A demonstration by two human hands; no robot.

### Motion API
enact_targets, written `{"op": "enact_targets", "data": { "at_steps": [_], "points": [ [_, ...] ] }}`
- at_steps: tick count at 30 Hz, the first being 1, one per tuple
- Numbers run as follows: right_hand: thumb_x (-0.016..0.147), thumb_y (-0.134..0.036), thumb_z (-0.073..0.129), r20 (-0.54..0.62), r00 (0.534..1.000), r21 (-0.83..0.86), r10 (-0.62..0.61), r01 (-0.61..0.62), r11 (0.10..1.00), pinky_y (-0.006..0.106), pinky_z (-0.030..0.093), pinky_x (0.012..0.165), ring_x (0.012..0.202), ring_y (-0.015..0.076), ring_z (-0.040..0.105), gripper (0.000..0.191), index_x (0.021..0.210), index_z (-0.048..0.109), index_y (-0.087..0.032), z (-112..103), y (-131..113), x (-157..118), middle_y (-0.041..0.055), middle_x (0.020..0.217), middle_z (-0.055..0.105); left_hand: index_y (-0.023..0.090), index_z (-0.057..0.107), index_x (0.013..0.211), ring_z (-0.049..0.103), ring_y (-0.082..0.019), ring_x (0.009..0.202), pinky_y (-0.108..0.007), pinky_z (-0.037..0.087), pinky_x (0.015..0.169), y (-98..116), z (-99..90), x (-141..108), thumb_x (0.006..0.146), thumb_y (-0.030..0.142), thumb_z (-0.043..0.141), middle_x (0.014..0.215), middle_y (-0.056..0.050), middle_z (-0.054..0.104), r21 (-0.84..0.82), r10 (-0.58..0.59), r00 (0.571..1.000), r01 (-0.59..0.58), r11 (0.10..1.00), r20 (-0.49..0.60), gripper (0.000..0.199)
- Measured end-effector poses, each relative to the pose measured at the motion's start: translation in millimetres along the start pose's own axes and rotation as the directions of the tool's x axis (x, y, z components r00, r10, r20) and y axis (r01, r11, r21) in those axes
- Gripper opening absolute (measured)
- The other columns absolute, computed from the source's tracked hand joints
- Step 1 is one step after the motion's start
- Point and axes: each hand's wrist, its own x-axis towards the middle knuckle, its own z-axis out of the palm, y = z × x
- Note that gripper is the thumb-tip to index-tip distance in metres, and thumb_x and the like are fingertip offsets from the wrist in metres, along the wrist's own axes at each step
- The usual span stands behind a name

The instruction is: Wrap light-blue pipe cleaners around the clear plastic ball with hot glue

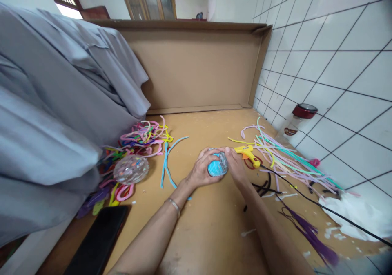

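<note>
Between my hands is a small round ball [218,167], partly covered in rows of blue pipe cleaner, its right side still clear and shiny. My left hand [204,166] wraps around its left side, fingers over the top. My right hand [233,162] presses against the ball's right side, its fingers partly hidden. Just beyond my right hand lies a yellow hot glue gun [248,154] with a black cord. Loose blue pipe cleaners [166,162] lie to the left of my left hand.
A clear ball with coloured specks [131,169] sits by a heap of pipe cleaners [143,138] at left, near a black phone [98,238]. At right are straight pipe cleaners [288,158], a red-lidded jar [295,121], a purple tassel [309,230] and white tissue [352,213]. Cardboard [199,68] stands behind.
</note>
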Motion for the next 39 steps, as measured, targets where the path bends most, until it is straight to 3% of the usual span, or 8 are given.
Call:
{"op": "enact_targets", "data": {
  "at_steps": [5, 9, 14, 18, 22, 27, 35, 39],
  "points": [
    [0.085, -0.069, 0.039, -0.035, 0.997, -0.032, 0.074, -0.075, 0.997, 0.04, 0.046, 0.09, 0.098, 0.0257, 0.061, 0.061, 0.093, 0.068, -0.016, 1, 12, 1, 0.014, 0.102, 0.069, 0.022, 0.051, 0.111, 0.058, -0.027, 0.117, -0.051, 0.041, 0.103, -1, 1.2, 0, 0.068, 0.036, 0.076, 0.124, -0.015, 0.059, 0.015, -0.007, 1.0, 0.007, 1.0, -0.006, 0.052],
    [0.085, -0.068, 0.04, -0.032, 0.999, -0.067, 0.043, -0.046, 0.997, 0.04, 0.045, 0.092, 0.098, 0.0254, 0.061, 0.058, 0.089, 0.07, -0.018, 1, 12, 2, 0.0129, 0.101, 0.069, 0.021, 0.051, 0.111, 0.058, -0.028, 0.117, -0.05, 0.041, 0.102, -1, 1.5, 0, 0.067, 0.034, 0.077, 0.124, -0.015, 0.059, 0.007, 0.018, 0.999, -0.018, 1.0, -0.029, 0.053],
    [0.087, -0.064, 0.043, 0.017, 1.0, 0.04, 0.017, -0.018, 0.999, 0.038, 0.046, 0.093, 0.099, 0.0237, 0.062, 0.055, 0.092, 0.071, -0.018, -1, -1, 0, 0.0118, 0.104, 0.069, 0.021, 0.051, 0.11, 0.057, -0.028, 0.118, -0.051, 0.04, 0.103, -1, 1.1, 1, 0.069, 0.034, 0.076, 0.124, -0.016, 0.059, 0.004, 0.021, 1.0, -0.021, 1.0, -0.016, 0.05],
    [0.084, -0.068, 0.044, 0.017, 0.997, 0.092, 0.08, -0.082, 0.992, 0.04, 0.047, 0.094, 0.101, 0.0243, 0.062, 0.059, 0.097, 0.071, -0.017, -1, 0, -1, 0.0116, 0.108, 0.07, 0.021, 0.052, 0.109, 0.057, -0.028, 0.119, -0.052, 0.04, 0.103, 0, 0.5, 1, 0.068, 0.034, 0.076, 0.124, -0.016, 0.06, 0.014, -0.01, 1.0, 0.01, 1.0, -0.001, 0.049],
    [0.08, -0.073, 0.043, -0.034, 0.991, 0.027, 0.128, -0.127, 0.992, 0.042, 0.047, 0.094, 0.103, 0.0264, 0.062, 0.063, 0.096, 0.07, -0.018, 1, 10, 1, 0.0124, 0.107, 0.07, 0.021, 0.052, 0.11, 0.058, -0.028, 0.117, -0.051, 0.041, 0.102, 0, 0.6, 1, 0.068, 0.034, 0.076, 0.124, -0.015, 0.059, 0.005, -0.004, 1.0, 0.004, 1.0, -0.006, 0.05],
    [0.082, -0.069, 0.043, -0.008, 0.995, -0.016, 0.098, -0.098, 0.995, 0.04, 0.047, 0.092, 0.1, 0.0255, 0.062, 0.059, 0.092, 0.071, -0.018, 0, 9, 1, 0.0124, 0.104, 0.069, 0.022, 0.051, 0.113, 0.058, -0.027, 0.117, -0.051, 0.039, 0.104, -2, 2.4, -1, 0.066, 0.033, 0.077, 0.124, -0.014, 0.06, 0.001, -0.001, 1.0, 0.002, 1.0, -0.02, 0.054],
    [0.084, -0.067, 0.044, 0.036, 0.992, 0.11, 0.124, -0.128, 0.986, 0.04, 0.047, 0.095, 0.105, 0.025, 0.062, 0.057, 0.097, 0.071, -0.018, -2, 2, -1, 0.0119, 0.112, 0.069, 0.022, 0.051, 0.113, 0.057, -0.028, 0.119, -0.052, 0.039, 0.105, 1, 1.9, 0, 0.068, 0.033, 0.075, 0.124, -0.015, 0.06, 0.01, 0.016, 1.0, -0.016, 1.0, -0.015, 0.053],
    [0.081, -0.072, 0.042, -0.028, 0.991, 0.007, 0.13, -0.13, 0.992, 0.042, 0.047, 0.091, 0.099, 0.0265, 0.062, 0.063, 0.094, 0.07, -0.018, 1, 12, 1, 0.0132, 0.103, 0.071, 0.021, 0.052, 0.112, 0.057, -0.027, 0.118, -0.051, 0.041, 0.103, 1, 1.6, 0, 0.068, 0.033, 0.076, 0.123, -0.015, 0.06, 0.007, 0.0, 1.0, 0.0, 1.0, -0.017, 0.052]
  ]
}}
